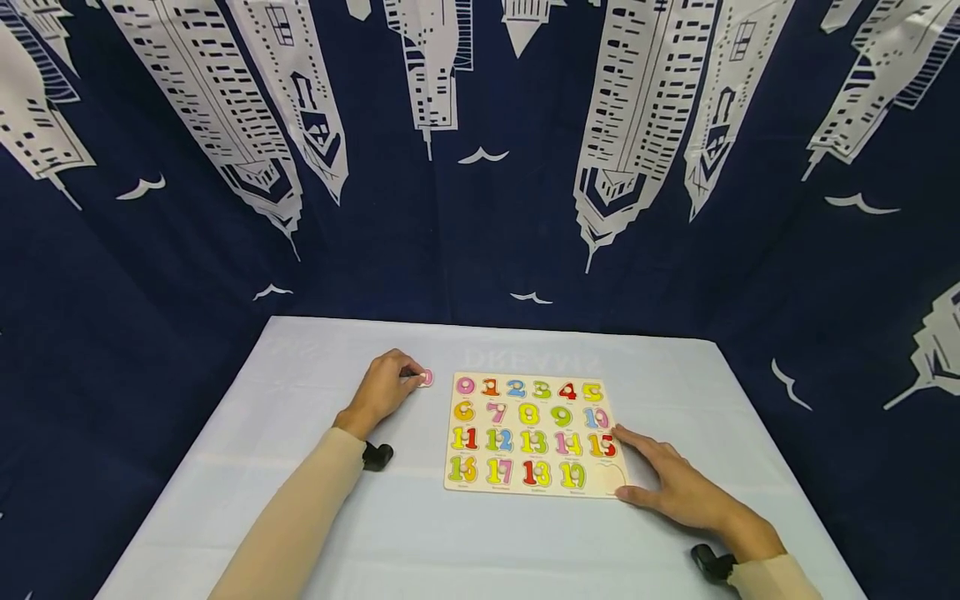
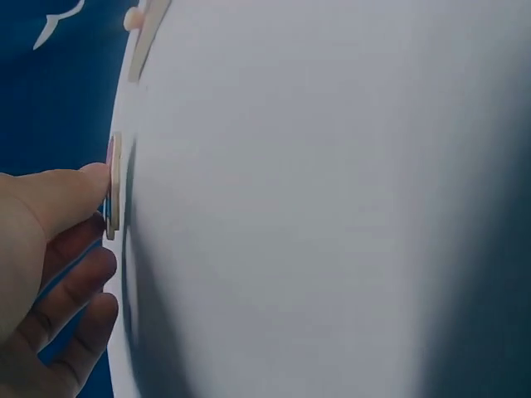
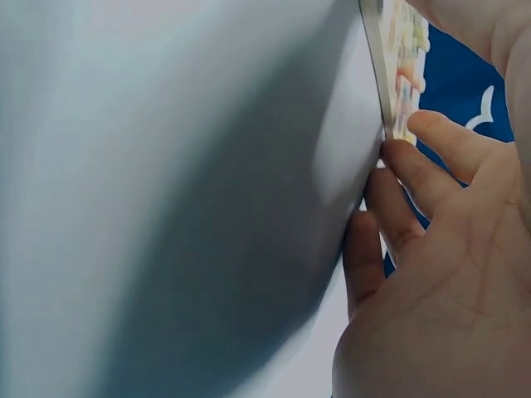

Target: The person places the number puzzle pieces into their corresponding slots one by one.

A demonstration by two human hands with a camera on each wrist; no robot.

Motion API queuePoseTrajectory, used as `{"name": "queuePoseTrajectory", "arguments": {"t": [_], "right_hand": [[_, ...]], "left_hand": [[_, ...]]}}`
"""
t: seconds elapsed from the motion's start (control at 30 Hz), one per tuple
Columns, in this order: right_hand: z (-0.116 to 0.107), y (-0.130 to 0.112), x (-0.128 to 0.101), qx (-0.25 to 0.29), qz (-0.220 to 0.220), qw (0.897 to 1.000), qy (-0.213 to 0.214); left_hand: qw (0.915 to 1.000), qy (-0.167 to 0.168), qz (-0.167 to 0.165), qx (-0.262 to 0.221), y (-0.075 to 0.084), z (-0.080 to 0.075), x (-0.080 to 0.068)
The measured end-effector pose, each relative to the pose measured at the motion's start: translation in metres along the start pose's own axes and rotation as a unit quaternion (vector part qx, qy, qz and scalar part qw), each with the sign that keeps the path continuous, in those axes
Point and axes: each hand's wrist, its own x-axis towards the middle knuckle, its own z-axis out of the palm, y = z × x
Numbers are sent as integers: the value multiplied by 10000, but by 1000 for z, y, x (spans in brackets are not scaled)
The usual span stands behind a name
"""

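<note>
Left hand: my left hand [image 1: 384,385] lies on the table, left of the board, and its curled fingers pinch a small pink piece [image 1: 426,377]; in the left wrist view my thumb [image 2: 70,192] presses on the flat edge of this piece [image 2: 114,184].
Right hand: my right hand [image 1: 671,483] lies flat with the fingers spread and relaxed, touching the right lower corner of the board; in the right wrist view the fingertips [image 3: 397,157] meet the edge of the board [image 3: 377,62].
Pink piece: it sits on the cloth just beside the top left corner of the board, near the 0.
Puzzle board: the wooden number board [image 1: 531,433] lies flat in the middle of the table, with coloured numbers in 4 rows; the last slot [image 1: 609,476], at the bottom right, has no piece in it.
Table: a pale cloth [image 1: 315,367] covers it.
Behind: a dark blue curtain [image 1: 480,208] with white towers and birds.
</note>
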Motion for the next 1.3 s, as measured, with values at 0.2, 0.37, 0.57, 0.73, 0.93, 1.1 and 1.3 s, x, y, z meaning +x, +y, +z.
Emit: {"name": "queuePoseTrajectory", "arguments": {"t": [0.2,0.37,0.57,0.73,0.93,1.1,1.3], "right_hand": [[-5,1,-1,-47,-128,9999,-22],[-7,1,1,-19,-63,9999,-146],[-8,1,2,151,57,9994,-292],[-8,3,3,206,128,9992,-312],[-7,3,4,230,115,9991,-324],[-6,1,5,267,133,9990,-343],[-6,2,4,280,189,9989,-336]], "left_hand": [[9997,67,199,-101,13,-2,-5],[9976,55,625,-294,32,-2,-8],[9936,47,1066,-366,61,2,-13],[9883,-222,1403,-555,87,15,-17],[9794,-645,1758,-757,114,34,-27],[9740,-823,2001,-669,133,51,-36],[9681,-1114,2226,-294,157,81,-43]]}}
